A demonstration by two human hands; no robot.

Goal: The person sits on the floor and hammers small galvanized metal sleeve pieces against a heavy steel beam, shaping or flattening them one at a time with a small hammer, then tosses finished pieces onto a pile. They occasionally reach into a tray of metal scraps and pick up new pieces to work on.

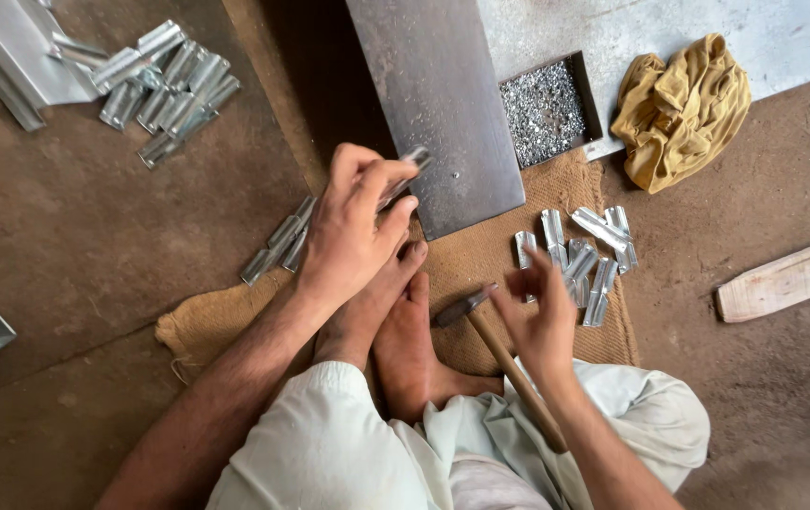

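A person is sitting on the ground with bare feet [395,331] resting on a burlap mat [480,255], right at the near end of a dark steel plate [433,104], which is serving here as the landmark. The left hand [353,231] is hovering at the plate's near left corner, its fingers pressed together and pinching a small folded metal clip [405,175] that is sticking out toward the plate. The right hand [542,316] is hanging below the plate's near right corner, its fingers loosely spread and blurred; it is probably empty, though the blur is making that hard to settle. A hammer [494,349] is lying just beside it, head toward the plate, its wooden handle running back over the lap and partly hidden by the wrist.

The clip is looking light, stiff and smooth, likely slippery with sharp cut edges, so taking it by its long flat sides is seeming safest. More clips [579,255] are lying scattered right of the plate's near end, a few [277,247] are half hidden behind the left hand, and a bigger heap [173,80] is sitting far left of the plate. A tray of tiny rivets [545,109] is touching the plate's right edge, with a yellow cloth [679,109] beyond it and a wooden slat [787,274] being cut off by the frame edge
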